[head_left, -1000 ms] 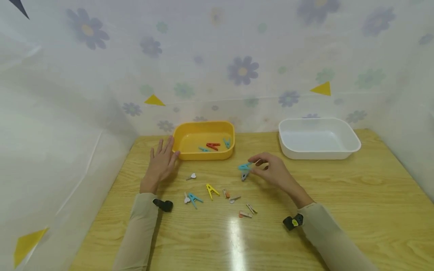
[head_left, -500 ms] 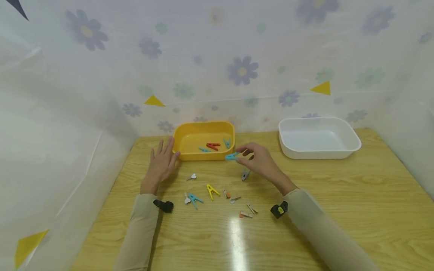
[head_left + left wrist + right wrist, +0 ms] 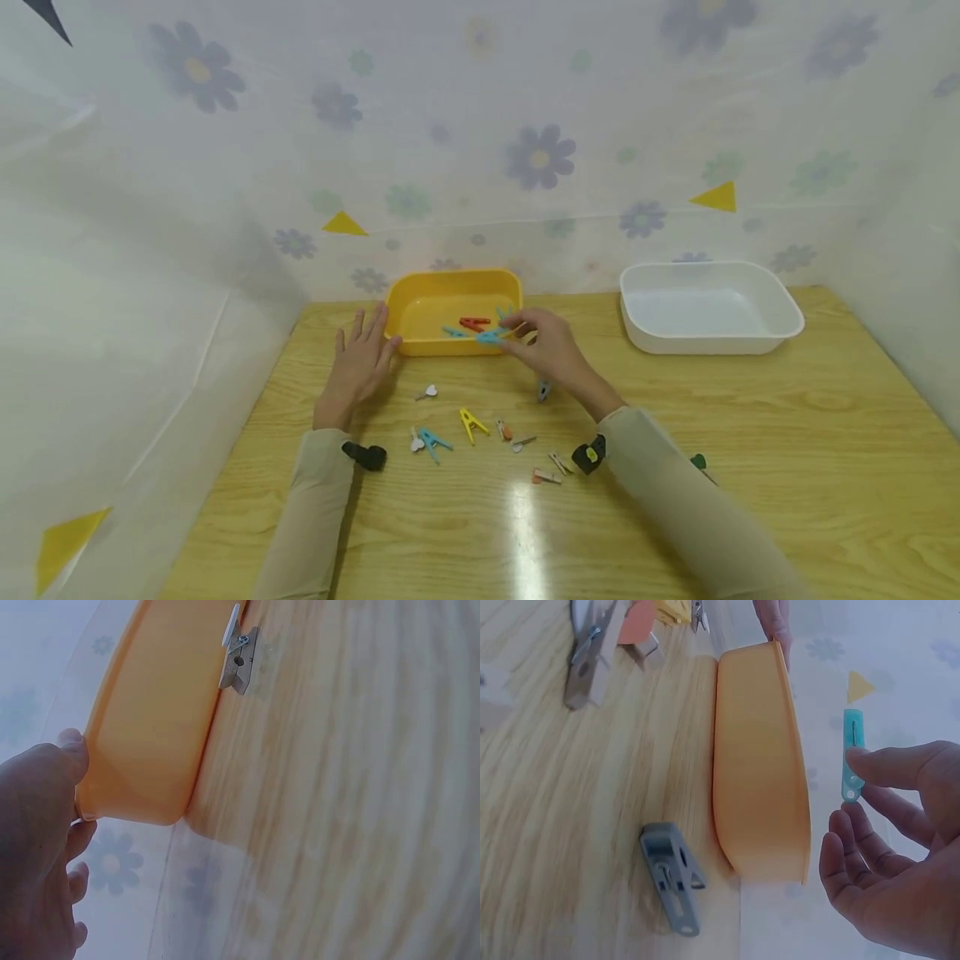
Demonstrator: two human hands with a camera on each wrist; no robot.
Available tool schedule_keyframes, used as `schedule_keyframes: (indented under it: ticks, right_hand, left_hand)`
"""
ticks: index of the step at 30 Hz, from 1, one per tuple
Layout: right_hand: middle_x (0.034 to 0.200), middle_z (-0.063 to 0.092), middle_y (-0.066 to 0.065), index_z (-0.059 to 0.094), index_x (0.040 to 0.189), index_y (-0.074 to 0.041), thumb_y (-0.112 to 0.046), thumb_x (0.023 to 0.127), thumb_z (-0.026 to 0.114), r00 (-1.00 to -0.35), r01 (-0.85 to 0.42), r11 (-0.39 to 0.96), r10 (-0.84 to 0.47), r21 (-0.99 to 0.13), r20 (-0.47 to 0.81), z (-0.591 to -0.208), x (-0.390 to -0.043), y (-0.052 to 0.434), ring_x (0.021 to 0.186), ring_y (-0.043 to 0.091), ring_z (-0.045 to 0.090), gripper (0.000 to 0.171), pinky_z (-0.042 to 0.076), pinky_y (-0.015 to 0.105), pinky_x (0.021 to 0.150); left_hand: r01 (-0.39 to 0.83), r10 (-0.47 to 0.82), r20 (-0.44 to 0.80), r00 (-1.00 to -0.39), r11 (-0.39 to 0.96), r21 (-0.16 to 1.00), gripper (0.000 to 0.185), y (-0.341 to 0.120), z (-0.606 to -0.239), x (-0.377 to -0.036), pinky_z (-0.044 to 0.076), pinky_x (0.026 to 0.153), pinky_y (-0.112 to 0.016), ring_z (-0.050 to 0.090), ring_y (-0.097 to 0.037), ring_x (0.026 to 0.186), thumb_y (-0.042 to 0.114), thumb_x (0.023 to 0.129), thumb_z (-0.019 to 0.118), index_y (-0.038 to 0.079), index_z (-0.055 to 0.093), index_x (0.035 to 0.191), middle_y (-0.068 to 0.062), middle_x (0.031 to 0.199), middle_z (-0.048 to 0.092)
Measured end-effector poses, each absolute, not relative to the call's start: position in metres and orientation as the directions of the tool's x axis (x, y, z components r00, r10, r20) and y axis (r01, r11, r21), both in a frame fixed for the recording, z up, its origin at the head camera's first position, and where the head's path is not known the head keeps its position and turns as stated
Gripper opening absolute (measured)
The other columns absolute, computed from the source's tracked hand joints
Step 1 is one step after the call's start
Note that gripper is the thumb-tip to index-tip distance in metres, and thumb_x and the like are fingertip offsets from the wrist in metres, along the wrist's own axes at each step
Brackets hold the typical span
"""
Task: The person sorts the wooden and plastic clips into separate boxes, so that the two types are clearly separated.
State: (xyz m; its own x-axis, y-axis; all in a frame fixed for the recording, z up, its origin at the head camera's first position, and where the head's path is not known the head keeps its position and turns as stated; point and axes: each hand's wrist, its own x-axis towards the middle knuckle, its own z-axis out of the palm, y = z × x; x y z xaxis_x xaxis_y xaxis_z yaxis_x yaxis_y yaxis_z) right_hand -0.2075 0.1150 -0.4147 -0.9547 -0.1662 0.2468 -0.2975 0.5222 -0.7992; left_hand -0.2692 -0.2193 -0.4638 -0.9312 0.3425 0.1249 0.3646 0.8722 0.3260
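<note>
While right-hand fingers (image 3: 525,331) pinch a blue peg (image 3: 491,337), the yellow tray (image 3: 450,348) holds three pegs.

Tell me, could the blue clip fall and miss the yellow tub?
Maybe. The right hand pinches the blue clip only at one end, near the yellow tub's rim, so it might slip out or land outside on the table. The left hand just touches the tub's corner, so a bump might still slide it. The sleeve could sweep the loose clips beside it.
</note>
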Motion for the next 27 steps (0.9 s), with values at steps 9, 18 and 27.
schedule_keyframes:
  ticks: [9,18,27]
  right_hand:
    - [0.114,0.069,0.01,0.073,0.117,-0.004,-0.016,0.094,0.078,-0.946,-0.325,0.516,-0.176,-0.792,0.274,-0.41,-0.226,0.095,0.099,0.025,0.065,0.026,0.057,0.04,0.083]
    - [0.119,0.069,0.01,0.072,0.12,-0.004,-0.02,0.094,0.078,-0.956,-0.294,0.529,-0.179,-0.796,0.234,-0.413,-0.247,0.082,0.102,0.026,0.066,0.03,0.058,0.04,0.083]
    - [0.117,0.07,0.011,0.073,0.118,-0.003,-0.017,0.092,0.08,-0.962,-0.27,0.538,-0.183,-0.798,0.202,-0.424,-0.265,0.074,0.098,0.028,0.067,0.03,0.058,0.039,0.081]
  left_hand:
    - [0.368,0.348,0.122,-0.93,0.867,0.336,0.07,-0.22,-0.464,-0.27,-0.007,0.119,-0.067,-0.007,-0.032,0.157,0.05,0.112,0.024,0.011,0.006,0.166,-0.008,0.172,0.007]
    - [0.373,0.349,0.132,-0.928,0.861,0.346,0.07,-0.219,-0.463,-0.268,-0.007,0.118,-0.068,-0.005,-0.035,0.157,0.05,0.112,0.024,0.009,0.008,0.166,-0.01,0.172,0.008]
    - [0.364,0.343,0.121,-0.932,0.873,0.325,0.07,-0.215,-0.467,-0.267,-0.004,0.119,-0.068,-0.006,-0.032,0.157,0.052,0.111,0.023,0.011,0.007,0.166,-0.009,0.172,0.009]
